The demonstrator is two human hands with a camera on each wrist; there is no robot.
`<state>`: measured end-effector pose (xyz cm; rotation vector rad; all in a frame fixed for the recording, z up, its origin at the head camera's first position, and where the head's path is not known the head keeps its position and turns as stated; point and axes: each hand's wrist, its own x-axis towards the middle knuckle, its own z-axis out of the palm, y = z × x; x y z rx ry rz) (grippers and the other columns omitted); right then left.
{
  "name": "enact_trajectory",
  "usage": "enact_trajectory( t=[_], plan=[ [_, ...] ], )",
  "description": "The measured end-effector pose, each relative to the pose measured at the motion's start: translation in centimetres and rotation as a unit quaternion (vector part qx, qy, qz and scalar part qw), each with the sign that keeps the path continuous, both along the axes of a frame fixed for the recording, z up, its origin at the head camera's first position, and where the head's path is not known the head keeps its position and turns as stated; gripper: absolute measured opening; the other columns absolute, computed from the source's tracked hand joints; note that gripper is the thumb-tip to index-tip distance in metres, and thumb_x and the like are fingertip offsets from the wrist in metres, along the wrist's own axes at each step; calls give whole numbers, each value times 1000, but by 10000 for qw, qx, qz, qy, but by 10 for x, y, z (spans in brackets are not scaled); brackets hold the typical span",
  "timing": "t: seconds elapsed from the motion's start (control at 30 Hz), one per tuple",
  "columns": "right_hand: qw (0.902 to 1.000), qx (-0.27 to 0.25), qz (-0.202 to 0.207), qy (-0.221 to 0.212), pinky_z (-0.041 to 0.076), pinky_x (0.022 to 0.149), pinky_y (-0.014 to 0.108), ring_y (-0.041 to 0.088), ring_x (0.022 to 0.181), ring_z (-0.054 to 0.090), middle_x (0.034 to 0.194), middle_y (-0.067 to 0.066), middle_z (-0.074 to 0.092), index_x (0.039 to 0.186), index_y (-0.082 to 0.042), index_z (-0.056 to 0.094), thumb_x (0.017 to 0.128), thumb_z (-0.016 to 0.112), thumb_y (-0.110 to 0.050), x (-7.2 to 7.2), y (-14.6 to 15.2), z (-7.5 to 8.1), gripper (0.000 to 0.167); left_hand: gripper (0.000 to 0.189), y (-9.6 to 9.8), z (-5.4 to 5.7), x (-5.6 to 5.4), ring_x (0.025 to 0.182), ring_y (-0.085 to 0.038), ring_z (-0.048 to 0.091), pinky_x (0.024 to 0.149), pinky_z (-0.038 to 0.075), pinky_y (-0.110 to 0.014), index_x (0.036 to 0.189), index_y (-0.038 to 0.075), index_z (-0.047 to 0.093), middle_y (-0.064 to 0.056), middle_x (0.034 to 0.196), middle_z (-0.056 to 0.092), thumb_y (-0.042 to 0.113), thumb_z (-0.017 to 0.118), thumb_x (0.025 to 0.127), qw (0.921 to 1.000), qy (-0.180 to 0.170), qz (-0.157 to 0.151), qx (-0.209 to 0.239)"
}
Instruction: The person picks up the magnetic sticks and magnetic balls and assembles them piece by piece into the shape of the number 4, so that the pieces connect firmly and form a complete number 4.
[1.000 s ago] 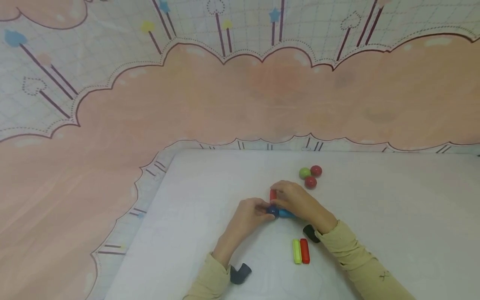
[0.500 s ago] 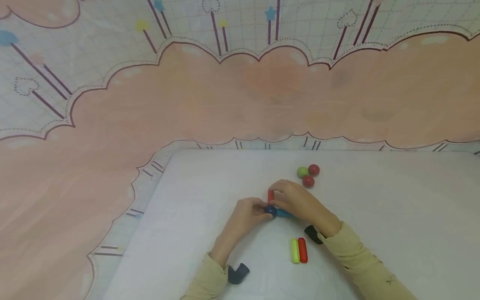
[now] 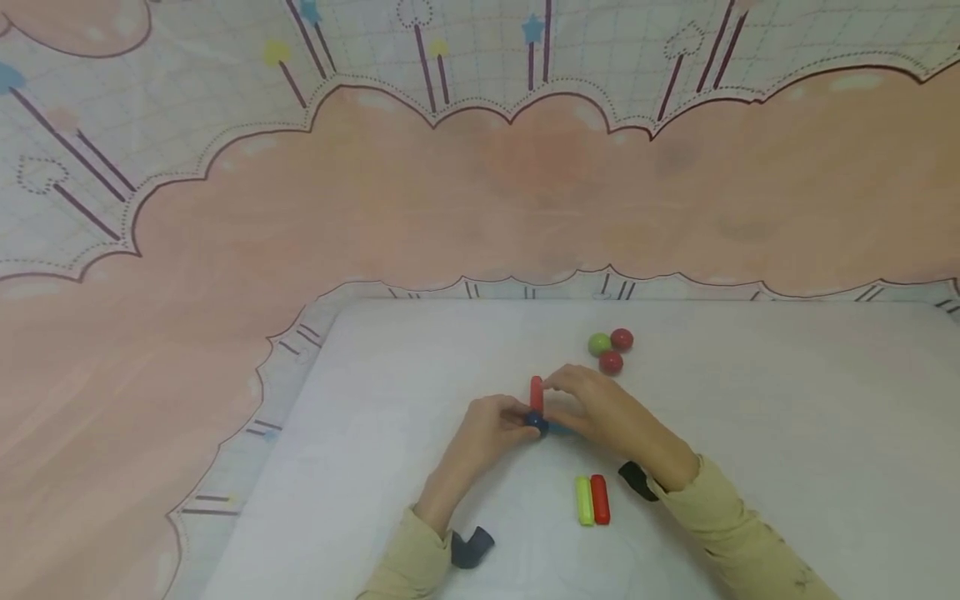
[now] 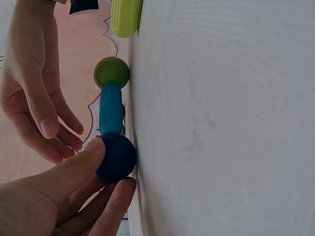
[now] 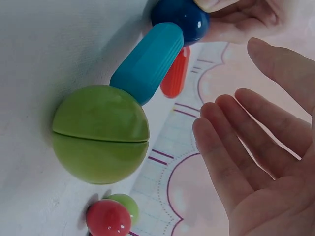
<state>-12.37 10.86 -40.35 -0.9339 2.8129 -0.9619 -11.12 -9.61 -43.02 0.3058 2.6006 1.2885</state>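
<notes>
My left hand (image 3: 487, 429) pinches a dark blue ball (image 4: 117, 158) between thumb and fingers, just above the white table. From this ball a light blue rod (image 4: 110, 109) runs to a green ball (image 5: 101, 133), which has a groove around its middle. A red rod (image 3: 536, 393) points away from the blue ball toward the back of the table; its joint is covered in the head view. My right hand (image 3: 611, 417) hovers beside these pieces with fingers apart and nothing in them. In the head view it hides the green ball; the right wrist view shows its open palm.
Nearer the front lie a yellow-green rod (image 3: 584, 501) and another red rod (image 3: 600, 500), side by side. One black bent piece (image 3: 472, 548) is by the left sleeve, another dark piece (image 3: 638, 481) under the right wrist. Behind sit a small green ball (image 3: 599, 344) and two red balls (image 3: 611, 362).
My right fingers have come off the red rod and moved a little to the right, leaving more of it visible. My left hand keeps its pinch on the blue ball.
</notes>
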Motion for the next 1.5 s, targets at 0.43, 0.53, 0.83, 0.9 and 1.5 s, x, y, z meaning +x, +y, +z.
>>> enact_trajectory(
  t=[0.43, 0.53, 0.83, 0.9, 1.5],
  plan=[
    [9997, 255, 1, 58, 53, 97, 44, 24, 110, 62, 117, 8, 68, 122, -6, 66, 84, 80, -19, 12, 9, 4, 42, 29, -1, 0, 0, 84, -15, 72, 75, 58, -23, 109, 1, 72, -10, 95, 75, 14, 79, 84, 10000, -17, -18, -34],
    [9996, 260, 29, 81, 55, 95, 42, 24, 110, 63, 118, 8, 67, 122, -5, 66, 84, 80, -18, 17, 12, 3, 43, 29, 0, -1, 0, 84, -14, 72, 76, 58, -23, 109, 1, 72, -9, 95, 75, 15, 79, 84, 10000, -30, -5, -51],
    [9993, 327, -101, -159, 56, 92, 39, 20, 106, 63, 117, 5, 66, 120, -8, 68, 84, 81, -20, 30, 16, 5, 41, 31, 0, 0, 0, 84, -14, 72, 76, 58, -23, 109, 2, 71, -9, 95, 75, 16, 80, 83, 9999, -22, 13, -146],
    [9994, 298, -69, -130, 56, 91, 39, 20, 105, 62, 117, 5, 66, 120, -8, 68, 83, 81, -20, 33, 18, 5, 40, 30, 0, 0, 0, 84, -14, 72, 76, 58, -24, 109, 2, 71, -9, 95, 75, 16, 80, 83, 9999, -7, 20, -164],
    [9989, 328, 310, 162, 56, 92, 38, 14, 104, 60, 115, 0, 64, 121, -9, 66, 86, 78, -23, 52, 35, -3, 39, 29, -1, 0, 0, 82, -11, 69, 76, 57, -24, 109, 5, 72, -5, 94, 74, 17, 79, 84, 9998, -110, 56, -135]
  ],
)
